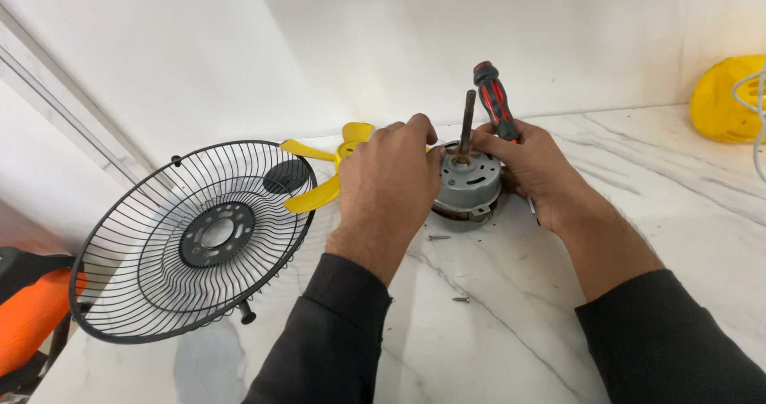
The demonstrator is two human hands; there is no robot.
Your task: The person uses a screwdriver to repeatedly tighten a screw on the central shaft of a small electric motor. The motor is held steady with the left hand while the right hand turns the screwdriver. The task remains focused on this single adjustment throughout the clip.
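Head view, hands (388, 177) grip round grey metal motor (467, 182)

Lighting was bright and even, pretty soft, with only faint shadows under the wire fan guard (191, 240). Everything looked sharp, though the edges bent a bit from the wide lens.

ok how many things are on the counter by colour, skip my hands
yellow: 2, the fan blade and the yellow housing at the far right
black: 1, the wire fan guard
grey: 1, the motor
red and black: 1, the screwdriver
silver: 2, loose screws
total: 7
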